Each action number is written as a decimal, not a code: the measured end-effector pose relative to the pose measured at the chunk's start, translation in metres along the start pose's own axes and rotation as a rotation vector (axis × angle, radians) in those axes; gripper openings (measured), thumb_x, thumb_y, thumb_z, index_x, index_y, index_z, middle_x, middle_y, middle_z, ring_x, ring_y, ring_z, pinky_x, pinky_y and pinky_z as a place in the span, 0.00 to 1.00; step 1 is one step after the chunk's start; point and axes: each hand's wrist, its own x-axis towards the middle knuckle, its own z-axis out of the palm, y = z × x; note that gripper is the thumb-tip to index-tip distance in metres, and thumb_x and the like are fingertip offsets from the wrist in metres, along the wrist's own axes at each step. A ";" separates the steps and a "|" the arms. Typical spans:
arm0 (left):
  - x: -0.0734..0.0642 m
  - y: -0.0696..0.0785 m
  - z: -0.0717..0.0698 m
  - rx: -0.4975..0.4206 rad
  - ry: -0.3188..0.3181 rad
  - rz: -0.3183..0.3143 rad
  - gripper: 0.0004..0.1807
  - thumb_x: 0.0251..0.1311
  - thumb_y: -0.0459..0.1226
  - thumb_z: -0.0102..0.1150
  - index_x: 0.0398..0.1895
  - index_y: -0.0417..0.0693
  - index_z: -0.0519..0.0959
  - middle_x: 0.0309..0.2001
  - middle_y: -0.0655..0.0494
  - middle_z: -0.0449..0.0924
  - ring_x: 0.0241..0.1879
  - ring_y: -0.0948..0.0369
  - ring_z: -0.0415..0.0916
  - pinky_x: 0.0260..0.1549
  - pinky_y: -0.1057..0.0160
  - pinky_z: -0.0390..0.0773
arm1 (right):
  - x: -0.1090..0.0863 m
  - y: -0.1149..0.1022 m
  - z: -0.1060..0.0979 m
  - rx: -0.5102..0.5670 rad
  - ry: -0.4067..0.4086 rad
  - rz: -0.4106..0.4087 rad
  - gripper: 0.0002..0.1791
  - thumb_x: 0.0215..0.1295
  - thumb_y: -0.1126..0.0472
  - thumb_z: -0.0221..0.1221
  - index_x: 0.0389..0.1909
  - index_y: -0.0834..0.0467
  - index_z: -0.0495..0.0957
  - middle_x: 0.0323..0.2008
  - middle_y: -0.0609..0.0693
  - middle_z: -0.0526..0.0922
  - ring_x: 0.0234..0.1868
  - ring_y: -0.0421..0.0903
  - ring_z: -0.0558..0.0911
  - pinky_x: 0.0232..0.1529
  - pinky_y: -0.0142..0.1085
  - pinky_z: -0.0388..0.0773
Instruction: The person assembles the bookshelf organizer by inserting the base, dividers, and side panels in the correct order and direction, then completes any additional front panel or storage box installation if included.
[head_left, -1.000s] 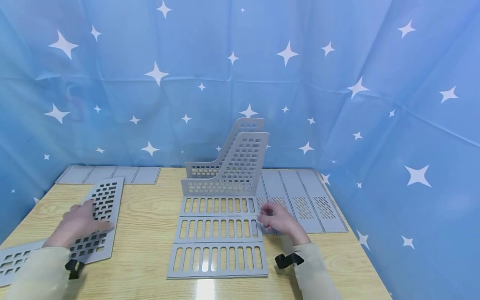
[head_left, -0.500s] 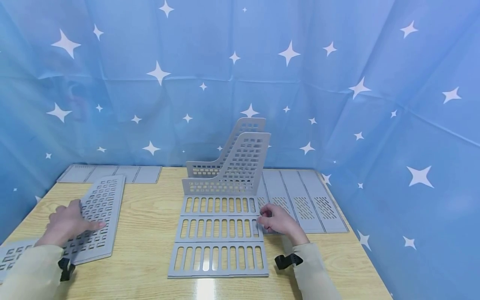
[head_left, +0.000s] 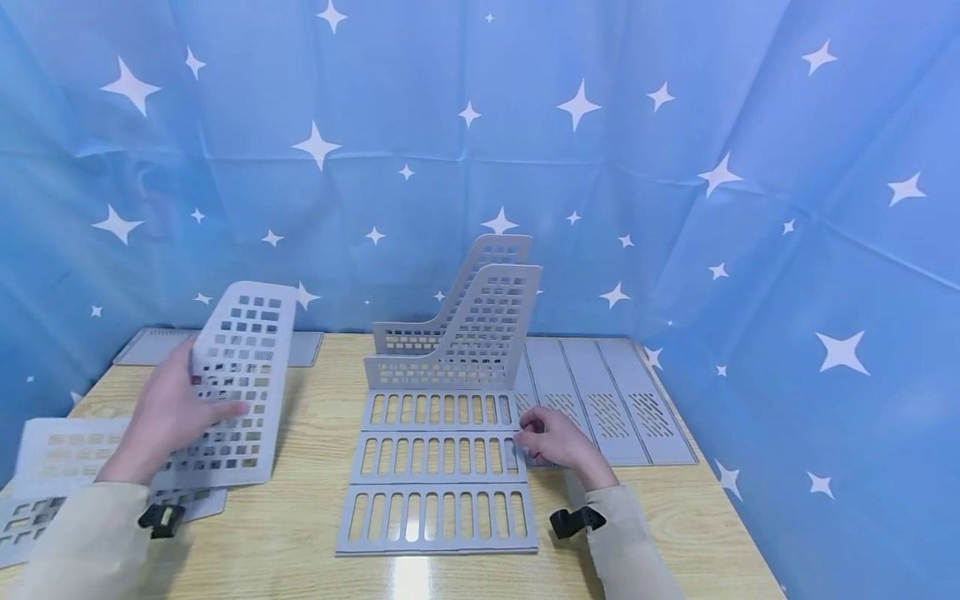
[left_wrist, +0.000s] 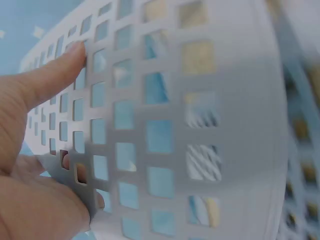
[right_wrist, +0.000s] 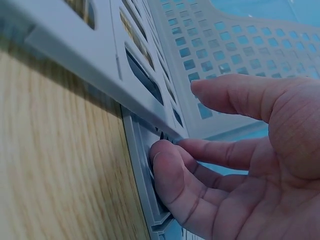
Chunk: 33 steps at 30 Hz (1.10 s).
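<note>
In the head view my left hand [head_left: 176, 408] grips a grey perforated side panel [head_left: 258, 375] of a magazine file, standing tilted up at the left. The left wrist view shows the thumb across the near face of this panel [left_wrist: 165, 125] and fingers behind it. At the middle, my right hand [head_left: 555, 437] rests by the right edge of a slotted grey panel [head_left: 438, 479] lying flat in three sections. Its loosely curled fingertips touch that panel's edge [right_wrist: 150, 115] in the right wrist view, with the thumb held apart.
Two perforated side panels [head_left: 453, 367] stand upright behind the slotted panel. Flat grey panels [head_left: 615, 400] lie at the right, and more panels [head_left: 303, 350] at the back left. Another perforated panel [head_left: 22, 529] lies at the front left. A blue star-patterned curtain [head_left: 405, 100] hangs behind the table.
My left hand has lifted the perforated side panel from lying low on the table to a raised, upright tilt, shifting it slightly right. The right hand has stayed at the slotted panel's edge.
</note>
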 end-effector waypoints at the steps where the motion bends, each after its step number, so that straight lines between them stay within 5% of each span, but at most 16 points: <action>1: -0.001 0.009 0.002 -0.016 -0.008 0.015 0.65 0.44 0.41 0.85 0.79 0.34 0.50 0.52 0.32 0.72 0.44 0.39 0.79 0.32 0.49 0.79 | 0.000 0.000 0.001 -0.003 0.007 0.000 0.18 0.67 0.63 0.64 0.53 0.68 0.77 0.36 0.55 0.77 0.30 0.46 0.78 0.31 0.40 0.80; 7: -0.003 0.054 0.025 -0.089 0.019 0.127 0.64 0.42 0.37 0.85 0.79 0.37 0.52 0.52 0.37 0.73 0.46 0.43 0.74 0.37 0.51 0.73 | 0.000 0.001 0.001 -0.009 0.018 -0.007 0.17 0.67 0.63 0.65 0.52 0.68 0.78 0.36 0.54 0.78 0.29 0.46 0.78 0.30 0.40 0.80; 12: -0.001 0.070 0.045 -0.157 0.091 0.170 0.63 0.41 0.34 0.85 0.79 0.38 0.53 0.53 0.38 0.72 0.44 0.47 0.72 0.37 0.54 0.72 | 0.002 0.002 0.004 -0.010 0.028 -0.019 0.16 0.66 0.65 0.64 0.51 0.69 0.78 0.35 0.54 0.78 0.29 0.45 0.78 0.30 0.40 0.80; 19: 0.004 0.073 0.068 -0.194 0.196 0.238 0.60 0.41 0.32 0.86 0.77 0.37 0.56 0.50 0.38 0.73 0.39 0.50 0.71 0.34 0.57 0.71 | 0.002 0.001 0.006 -0.027 0.028 -0.012 0.16 0.67 0.64 0.65 0.51 0.68 0.79 0.34 0.53 0.78 0.28 0.44 0.77 0.29 0.38 0.79; 27: 0.001 0.069 0.081 -0.192 0.225 0.211 0.60 0.44 0.33 0.85 0.77 0.36 0.54 0.52 0.36 0.69 0.43 0.46 0.71 0.38 0.51 0.72 | 0.000 -0.001 0.004 -0.028 0.020 -0.015 0.16 0.67 0.63 0.64 0.51 0.67 0.79 0.35 0.53 0.78 0.29 0.45 0.77 0.30 0.38 0.79; 33: -0.003 0.065 0.081 -0.196 0.217 0.178 0.39 0.48 0.39 0.84 0.52 0.36 0.63 0.39 0.46 0.65 0.35 0.52 0.65 0.31 0.60 0.68 | 0.001 0.000 0.003 -0.045 0.014 -0.011 0.15 0.68 0.62 0.64 0.51 0.66 0.79 0.35 0.54 0.78 0.30 0.45 0.78 0.31 0.38 0.81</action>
